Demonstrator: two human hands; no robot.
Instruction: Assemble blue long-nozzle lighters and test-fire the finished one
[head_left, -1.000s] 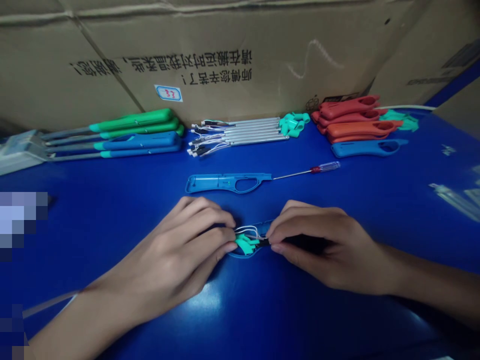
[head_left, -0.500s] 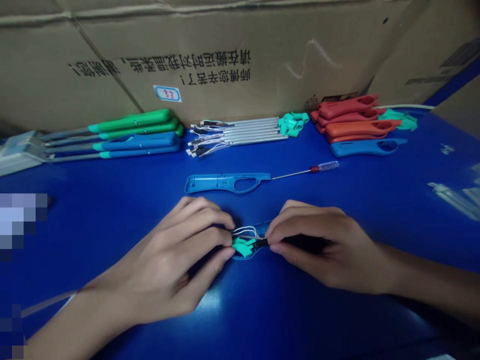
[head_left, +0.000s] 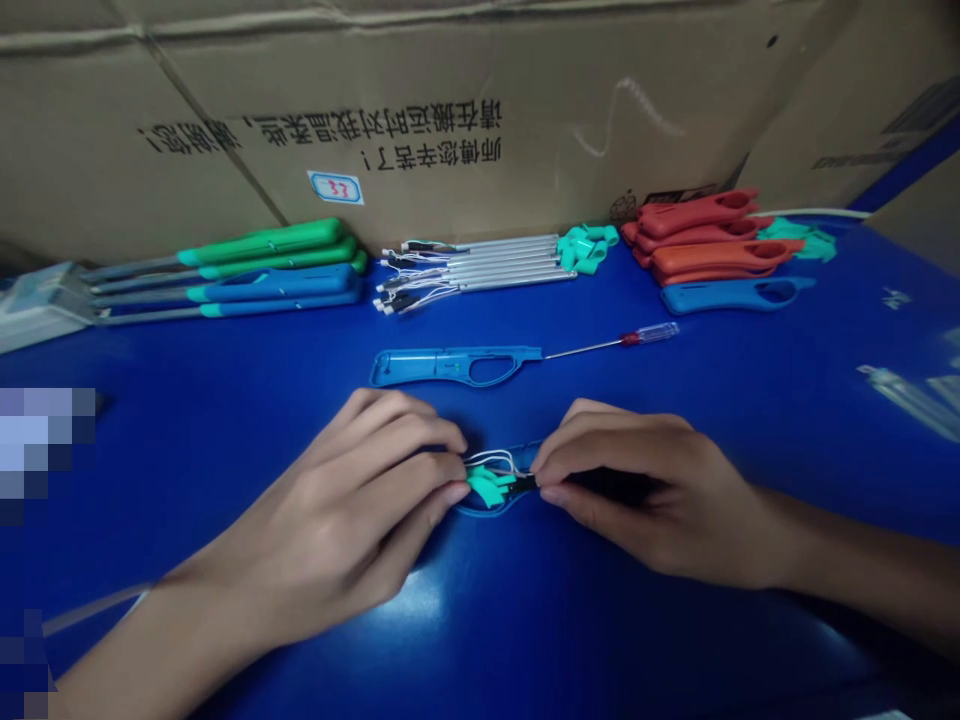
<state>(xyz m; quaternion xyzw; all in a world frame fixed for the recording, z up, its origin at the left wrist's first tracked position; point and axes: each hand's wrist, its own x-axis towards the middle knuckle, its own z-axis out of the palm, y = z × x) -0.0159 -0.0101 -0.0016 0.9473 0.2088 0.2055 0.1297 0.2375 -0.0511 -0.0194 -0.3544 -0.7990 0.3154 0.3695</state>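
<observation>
- Barely changed from the earlier view: left hand (head_left: 352, 490) and right hand (head_left: 637, 490) still pinch teal-capped wires (head_left: 487, 485) above a blue plastic shell (head_left: 487, 510)
- Both hands curled, fingertips nearly meeting, wrists apart

A screwdriver (head_left: 651, 334) beside a blue lighter casing (head_left: 450, 367), red casings (head_left: 697, 214) stacked beyond
</observation>
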